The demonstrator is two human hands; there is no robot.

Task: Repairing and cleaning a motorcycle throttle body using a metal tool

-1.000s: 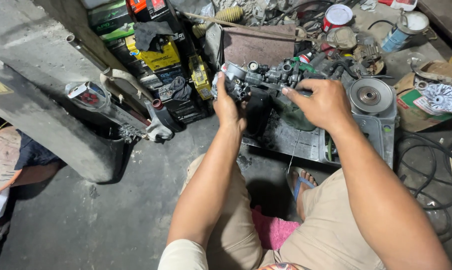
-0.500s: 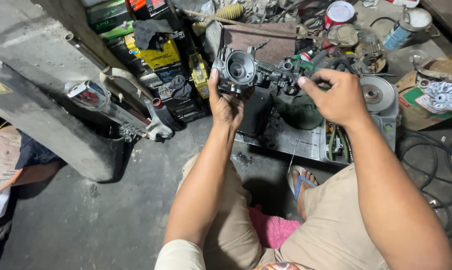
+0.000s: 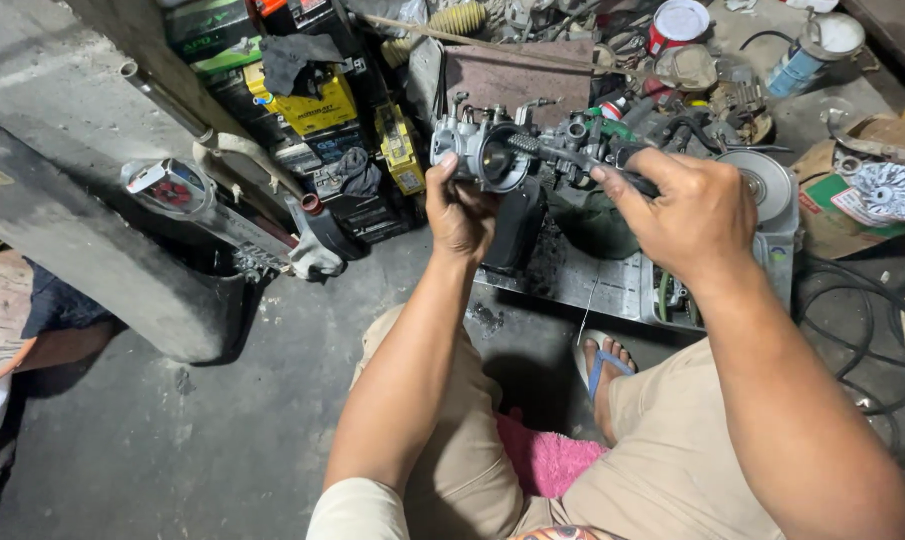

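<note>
Both forearms are bare, with no watch, ring or glove on the left hand or the right hand. Khaki shorts cover both thighs, and a pale short sleeve shows at seven o'clock. At five o'clock the bare foot wears a blue-strapped flip-flop.

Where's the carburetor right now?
In the head view, the carburetor sits upper centre, held up in the left hand, with the right hand pushing a dark tool toward its round opening.
</note>
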